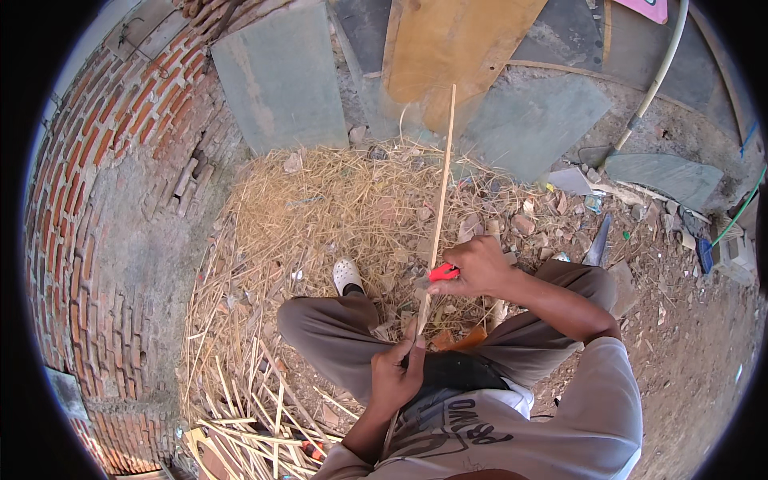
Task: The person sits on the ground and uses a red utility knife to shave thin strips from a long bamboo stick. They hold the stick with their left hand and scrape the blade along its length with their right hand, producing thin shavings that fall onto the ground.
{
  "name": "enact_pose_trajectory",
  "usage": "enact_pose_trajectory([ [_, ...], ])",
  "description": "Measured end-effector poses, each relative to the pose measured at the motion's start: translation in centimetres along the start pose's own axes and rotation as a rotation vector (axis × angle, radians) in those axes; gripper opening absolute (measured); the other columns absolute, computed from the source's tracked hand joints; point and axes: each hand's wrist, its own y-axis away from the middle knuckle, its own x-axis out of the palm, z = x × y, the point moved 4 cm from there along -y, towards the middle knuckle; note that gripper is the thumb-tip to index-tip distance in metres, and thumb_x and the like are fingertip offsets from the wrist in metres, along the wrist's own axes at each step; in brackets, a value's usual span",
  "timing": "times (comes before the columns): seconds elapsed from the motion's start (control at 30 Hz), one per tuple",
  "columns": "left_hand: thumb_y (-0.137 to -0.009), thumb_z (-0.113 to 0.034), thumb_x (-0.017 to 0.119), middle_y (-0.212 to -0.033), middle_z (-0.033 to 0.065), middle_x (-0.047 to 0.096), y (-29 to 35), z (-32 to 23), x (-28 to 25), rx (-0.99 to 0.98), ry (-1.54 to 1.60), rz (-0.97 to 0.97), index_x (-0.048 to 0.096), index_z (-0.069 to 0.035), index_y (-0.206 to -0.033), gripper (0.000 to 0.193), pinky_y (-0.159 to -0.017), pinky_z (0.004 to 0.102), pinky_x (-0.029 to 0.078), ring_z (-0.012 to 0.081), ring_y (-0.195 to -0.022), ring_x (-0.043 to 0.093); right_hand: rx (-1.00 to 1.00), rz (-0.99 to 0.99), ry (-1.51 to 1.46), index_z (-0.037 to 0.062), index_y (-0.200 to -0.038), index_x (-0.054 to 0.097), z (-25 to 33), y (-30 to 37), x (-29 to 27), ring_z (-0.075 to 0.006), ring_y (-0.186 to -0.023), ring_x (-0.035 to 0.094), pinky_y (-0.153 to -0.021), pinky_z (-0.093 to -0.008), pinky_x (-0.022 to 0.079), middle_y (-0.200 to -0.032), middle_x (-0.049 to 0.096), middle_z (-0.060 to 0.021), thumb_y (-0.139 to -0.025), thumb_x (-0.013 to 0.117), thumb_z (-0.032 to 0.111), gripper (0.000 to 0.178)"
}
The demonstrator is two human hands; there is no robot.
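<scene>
A long, thin pale bamboo or wood strip (pixel 442 188) stretches away from my lap, its far tip beyond the straw. My left hand (pixel 396 374) is closed round its near end, just above my lap. Farther along, my right hand (pixel 478 268) grips a small red tool (pixel 443 273) against the strip. The tool's working edge is hidden, so its exact kind cannot be told. Brown trousers (pixel 332 328) cover my bent, spread legs, and one white clog (pixel 346 274) shows on my left foot.
Many loose pale strips (pixel 276 416) lie at the lower left, with an orange-and-black object (pixel 314 450) among them. Straw shavings (pixel 320 200) cover the ground ahead. A brick wall (pixel 88 240) rises at left; grey sheets (pixel 280 80) lean at the back. Rubble lies at right.
</scene>
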Motion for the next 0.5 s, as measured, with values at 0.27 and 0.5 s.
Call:
enact_pose_trajectory([
  [0.27, -0.091, -0.009, 0.061, -0.057, 0.0185, 0.052, -0.4, 0.3, -0.5, 0.058, -0.141, -0.074, 0.060, 0.002, -0.125, 0.036, -0.050, 0.0271, 0.044, 0.0034, -0.052, 0.048, 0.012, -0.057, 0.053, 0.0084, -0.057, 0.058, -1.4, -1.1, 0.2, -0.0290, -0.045, 0.058, -0.045, -0.0390, 0.043, -0.051, 0.056, -0.0082, -0.069, 0.065, 0.074, 0.067],
  [0.5, -0.089, -0.009, 0.062, -0.056, 0.0189, 0.051, -0.6, -0.5, -0.8, 0.126, -0.242, -0.110, 0.059, 0.002, -0.126, 0.038, -0.047, 0.0308, 0.043, 0.0167, -0.042, 0.052, -0.009, -0.056, 0.095, 0.0069, -0.059, 0.064, 0.2, -1.1, 0.3, -0.0286, -0.045, 0.059, -0.044, -0.0396, 0.045, -0.048, 0.055, -0.0105, -0.071, 0.061, 0.076, 0.070],
])
